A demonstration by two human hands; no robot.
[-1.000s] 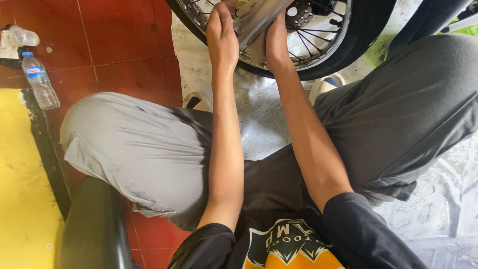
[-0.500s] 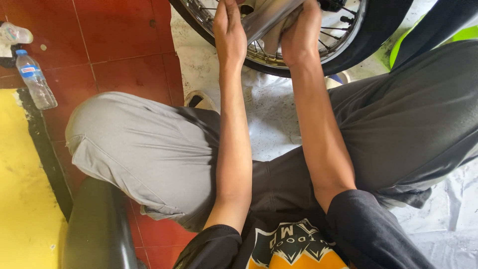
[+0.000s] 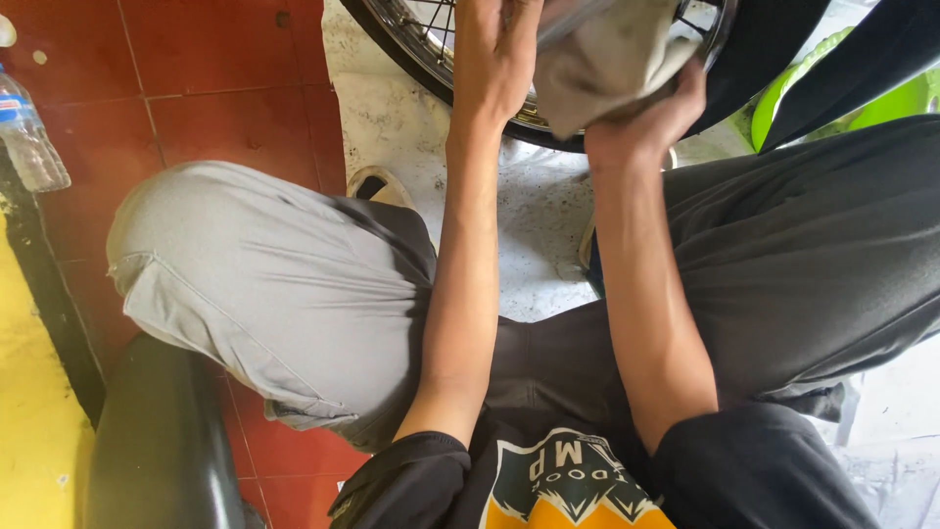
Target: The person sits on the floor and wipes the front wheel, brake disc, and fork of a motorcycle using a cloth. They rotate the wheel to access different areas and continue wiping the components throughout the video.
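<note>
A spoked motorcycle wheel (image 3: 411,39) with a black tyre (image 3: 754,69) stands at the top of the view, in front of my squatting knees. My right hand (image 3: 646,122) is shut on a crumpled grey cloth (image 3: 607,59) and presses it against the wheel's rim and a shiny metal part. My left hand (image 3: 494,59) rests on the wheel beside the cloth, fingers laid over the spokes; its fingertips are cut off by the frame's top edge. Both forearms reach forward between my knees.
A clear plastic water bottle (image 3: 24,132) stands on the red tiled floor (image 3: 215,78) at the left. A black seat-like form (image 3: 162,441) lies at lower left beside a yellow surface (image 3: 29,392). A green plastic object (image 3: 842,88) sits at upper right. A sandal (image 3: 377,186) is under my left leg.
The view has closed in on the wheel. My right hand now bunches the cloth lower on the rim; my left hand stays on the spokes.
</note>
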